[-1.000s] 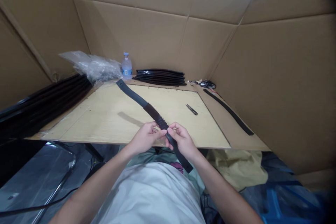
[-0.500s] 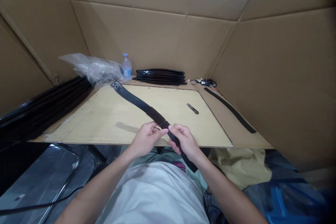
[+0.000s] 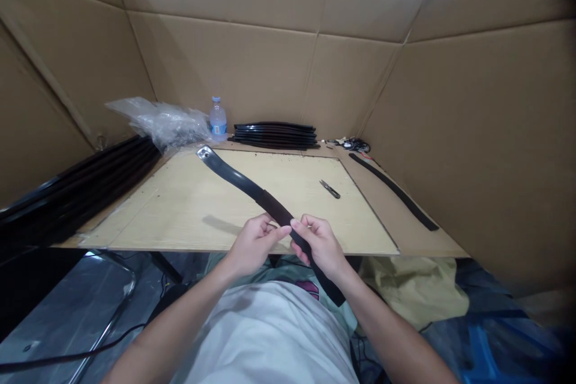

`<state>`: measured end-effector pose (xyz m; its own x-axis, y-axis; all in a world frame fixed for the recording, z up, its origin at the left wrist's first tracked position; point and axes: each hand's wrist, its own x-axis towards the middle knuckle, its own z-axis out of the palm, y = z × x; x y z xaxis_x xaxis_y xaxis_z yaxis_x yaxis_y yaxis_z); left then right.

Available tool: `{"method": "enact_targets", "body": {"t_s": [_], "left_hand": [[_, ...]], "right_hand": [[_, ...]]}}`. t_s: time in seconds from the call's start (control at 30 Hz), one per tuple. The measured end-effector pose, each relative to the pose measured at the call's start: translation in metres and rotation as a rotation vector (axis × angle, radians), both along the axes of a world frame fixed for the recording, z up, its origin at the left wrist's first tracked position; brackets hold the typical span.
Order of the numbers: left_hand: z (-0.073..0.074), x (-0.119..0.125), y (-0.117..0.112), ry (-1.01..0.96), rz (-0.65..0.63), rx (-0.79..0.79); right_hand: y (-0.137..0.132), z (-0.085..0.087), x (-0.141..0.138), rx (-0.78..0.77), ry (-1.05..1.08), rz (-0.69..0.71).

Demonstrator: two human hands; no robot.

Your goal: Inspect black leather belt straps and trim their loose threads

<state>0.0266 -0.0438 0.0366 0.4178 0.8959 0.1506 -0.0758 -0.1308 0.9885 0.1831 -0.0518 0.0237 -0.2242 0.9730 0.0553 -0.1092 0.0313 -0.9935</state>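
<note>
A long, curved black strip [image 3: 236,177] slants across my view above the front of the board. Its far end is smooth and shiny with a small hole; a dull, dark sleeve [image 3: 278,209] covers its nearer part. My left hand [image 3: 256,243] pinches the sleeved part from the left, thumb on top. Close beside it, my right hand [image 3: 317,243] grips the same part, its thumb almost touching the left thumb. The near end of the strip runs under my right wrist toward my shirt.
Thread snips [image 3: 330,189] lie on the pale board [image 3: 180,204]. A dark flat strip [image 3: 396,192] rests at the right. Along the back stand stacked black strips [image 3: 274,135], a water bottle [image 3: 218,121] and clear plastic bags [image 3: 166,123]. More dark strips [image 3: 90,183] are piled left. Cardboard walls [image 3: 225,66] enclose the table.
The strip has shifted slightly right and toward me, and its shiny end has turned a little. The sleeve's wrinkle near my thumbs looks smoother. Both hands keep their hold.
</note>
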Motion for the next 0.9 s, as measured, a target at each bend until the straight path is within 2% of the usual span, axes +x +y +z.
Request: {"method": "enact_targets", "body": {"t_s": [0.27, 0.57, 0.67, 0.9], "left_hand": [[0.0, 0.0, -0.001, -0.043, 0.027, -0.005], [-0.007, -0.004, 0.009, -0.138, 0.156, -0.11], [-0.008, -0.005, 0.01, -0.202, 0.097, -0.097], [-0.005, -0.008, 0.008, -0.232, -0.103, -0.182]], "right_hand": [[-0.003, 0.001, -0.001, -0.01, 0.001, -0.005], [-0.003, 0.004, -0.001, 0.13, 0.078, 0.032], [-0.001, 0.001, -0.003, 0.101, 0.069, 0.058], [0.0, 0.002, 0.0, 0.029, 0.075, 0.233]]}}
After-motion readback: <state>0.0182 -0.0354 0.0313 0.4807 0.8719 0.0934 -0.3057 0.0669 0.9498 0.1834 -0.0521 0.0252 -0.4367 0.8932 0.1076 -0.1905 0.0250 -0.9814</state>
